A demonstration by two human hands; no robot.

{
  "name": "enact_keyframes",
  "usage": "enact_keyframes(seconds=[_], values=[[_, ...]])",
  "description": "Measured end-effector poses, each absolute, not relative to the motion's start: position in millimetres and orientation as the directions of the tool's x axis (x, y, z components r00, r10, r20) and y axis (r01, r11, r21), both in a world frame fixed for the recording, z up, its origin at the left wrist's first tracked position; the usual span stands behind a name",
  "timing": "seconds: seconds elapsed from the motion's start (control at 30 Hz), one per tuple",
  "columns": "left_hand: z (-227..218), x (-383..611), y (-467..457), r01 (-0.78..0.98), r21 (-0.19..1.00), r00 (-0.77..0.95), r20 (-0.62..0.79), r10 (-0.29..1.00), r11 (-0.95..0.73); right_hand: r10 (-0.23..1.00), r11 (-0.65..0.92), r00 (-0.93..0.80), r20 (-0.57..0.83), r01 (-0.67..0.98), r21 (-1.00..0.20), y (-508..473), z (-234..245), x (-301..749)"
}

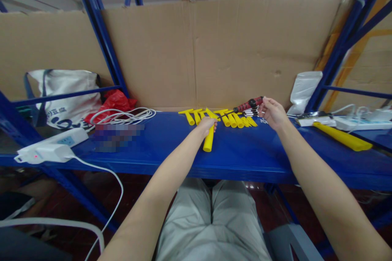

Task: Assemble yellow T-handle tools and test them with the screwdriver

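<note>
The row of T-shaped pieces [232, 119] lies on the shelf [165, 151], toward its back. Directly behind the row stands the cardboard sheet [196, 49]. Just before the row, the left hand [208, 124] grips a single piece [208, 140]. At the row's right end (partly over it), the right hand [272, 113] holds the screwdriver [247, 105]. Left of the row lie the coiled cable [125, 116], then the tote bag [65, 94]; well to its right, the long bar [343, 136].

One camera, worn on the seated person's head, looks forward and down along both arms to a blue shelf [171, 147] near, within reach. The left hand [208, 124] and right hand [273, 113] sit mid-frame, a cardboard wall [214, 49] close behind, the person's lap [211, 220] at the bottom edge.
</note>
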State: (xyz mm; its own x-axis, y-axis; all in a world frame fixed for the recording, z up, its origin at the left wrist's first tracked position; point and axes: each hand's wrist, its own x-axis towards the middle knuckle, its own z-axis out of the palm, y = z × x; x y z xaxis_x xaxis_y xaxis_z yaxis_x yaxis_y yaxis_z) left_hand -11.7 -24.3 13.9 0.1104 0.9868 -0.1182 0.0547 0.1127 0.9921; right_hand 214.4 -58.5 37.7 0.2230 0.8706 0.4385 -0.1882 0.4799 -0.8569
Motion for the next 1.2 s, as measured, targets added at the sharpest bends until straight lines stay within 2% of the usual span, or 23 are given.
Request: enact_keyframes(seconds=[0.23, 0.73, 1.2], values=[[14.5, -11.6, -24.5, 0.064, 0.991, 0.107, -0.121, 0.987, 0.115, 0.869, 0.471, 0.283, 0.407, -0.217, -0.855, -59.5, 39.2, 209.9], [14.2, -12.5, -23.4, 0.059, 0.992, 0.123, -0.119, 0.985, 0.112, 0.843, 0.458, 0.377, 0.383, -0.131, -0.880, -58.0, 38.8, 209.3], [15.3, -12.8, -25.2, 0.059, 0.991, 0.106, -0.127, 0.986, 0.121, 0.851, 0.474, 0.292, 0.436, -0.072, -0.878, -60.1, 36.7, 208.6]])
